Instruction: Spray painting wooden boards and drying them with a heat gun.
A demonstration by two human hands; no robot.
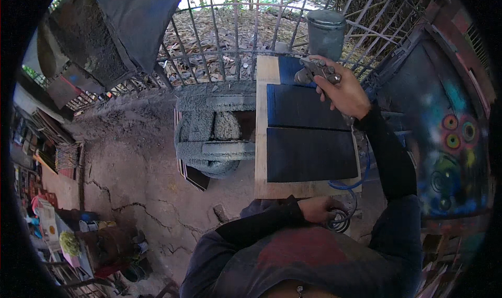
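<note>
As hose (357, 185) is held by left fingers (332, 206), spray gun (311, 71) by right fingers (323, 84), panels (309, 155) at its six o'clock are seemingly being coated, steadiness required.

The spray gun (317, 72) is dull silver and brown. The hose (367, 171) is blue. Two flat panels (311, 154) are nearly black, and a third panel (288, 70) is deep blue. The wooden board (261, 162) is light tan. The shirt (303, 253) is dark grey with a red patch. The big painted sheet (444, 146) has cloudy blue and green, plus round red and yellow rings.
</note>
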